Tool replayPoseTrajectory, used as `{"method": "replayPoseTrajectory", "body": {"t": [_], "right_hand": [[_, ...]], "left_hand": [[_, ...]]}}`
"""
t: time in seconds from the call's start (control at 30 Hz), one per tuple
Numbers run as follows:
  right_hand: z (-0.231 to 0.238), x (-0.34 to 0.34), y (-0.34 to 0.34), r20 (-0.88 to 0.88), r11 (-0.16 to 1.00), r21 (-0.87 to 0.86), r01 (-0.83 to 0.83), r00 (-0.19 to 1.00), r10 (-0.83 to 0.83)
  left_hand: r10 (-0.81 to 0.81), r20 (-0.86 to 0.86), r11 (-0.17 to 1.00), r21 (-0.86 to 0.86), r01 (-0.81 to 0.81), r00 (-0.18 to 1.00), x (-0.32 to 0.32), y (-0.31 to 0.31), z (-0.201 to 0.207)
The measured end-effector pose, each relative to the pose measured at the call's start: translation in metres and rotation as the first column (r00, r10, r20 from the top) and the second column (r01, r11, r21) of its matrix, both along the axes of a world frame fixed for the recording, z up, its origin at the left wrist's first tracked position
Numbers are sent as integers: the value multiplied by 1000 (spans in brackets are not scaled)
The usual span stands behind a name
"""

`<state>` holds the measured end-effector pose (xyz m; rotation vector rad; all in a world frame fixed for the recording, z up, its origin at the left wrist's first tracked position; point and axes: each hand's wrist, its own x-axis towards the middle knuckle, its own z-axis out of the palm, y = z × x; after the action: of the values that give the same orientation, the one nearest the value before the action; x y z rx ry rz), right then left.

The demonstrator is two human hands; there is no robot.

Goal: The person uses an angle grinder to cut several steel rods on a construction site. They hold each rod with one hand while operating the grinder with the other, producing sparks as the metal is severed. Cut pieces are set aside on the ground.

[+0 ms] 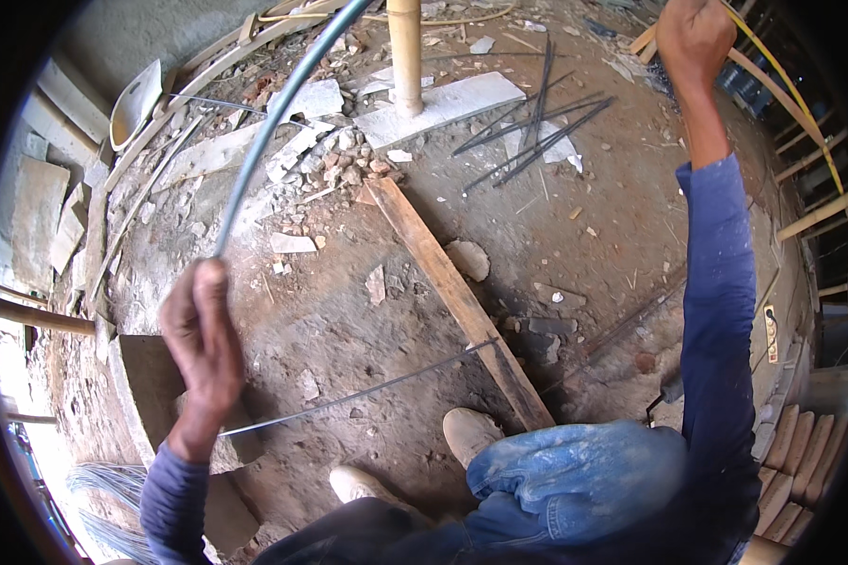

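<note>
My left hand (pixel 203 325) is closed around a grey-blue metal rod (pixel 283 118), which curves up and out at the top of the picture. My right hand (pixel 695 40) is raised at the upper right in a fist; whatever it may hold is hidden. Below my left hand, a thin dark rod (pixel 367 388) slants over the dirt ground, and its far end lies across a wooden plank (pixel 438 273). That plank runs from a rubble heap down to beside my knee.
Several short dark rods (pixel 537 127) lie crossed farther off. A bamboo post (pixel 405 56) stands on a pale slab. Concrete blocks (pixel 141 377) and coiled wire (pixel 108 499) are on the left; stacked roof tiles (pixel 791 461) and a power strip (pixel 771 334) on the right.
</note>
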<state>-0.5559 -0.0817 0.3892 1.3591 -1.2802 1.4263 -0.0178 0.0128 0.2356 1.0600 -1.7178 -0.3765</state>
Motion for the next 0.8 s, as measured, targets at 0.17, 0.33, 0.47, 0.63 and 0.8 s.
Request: {"method": "replayPoseTrajectory", "body": {"t": [0.17,0.33,0.47,0.63,0.8], "right_hand": [[-11,-14,0,239,926,51,-374,905,353],[-150,-4,-1,-32,796,520,-311,924,381],[-285,36,4,-49,511,796,-325,807,589],[-381,47,51,68,-5,997,-76,860,505],[-361,97,59,104,277,927,-254,883,458]], "left_hand": [[-91,46,995,-44,93,995,1,-39,-18],[128,500,989,6,-151,856,134,-16,-28],[115,735,975,47,-219,669,219,18,-37],[219,909,931,-85,-356,356,271,76,-18],[226,881,931,-70,-358,416,223,96,-30]]}}
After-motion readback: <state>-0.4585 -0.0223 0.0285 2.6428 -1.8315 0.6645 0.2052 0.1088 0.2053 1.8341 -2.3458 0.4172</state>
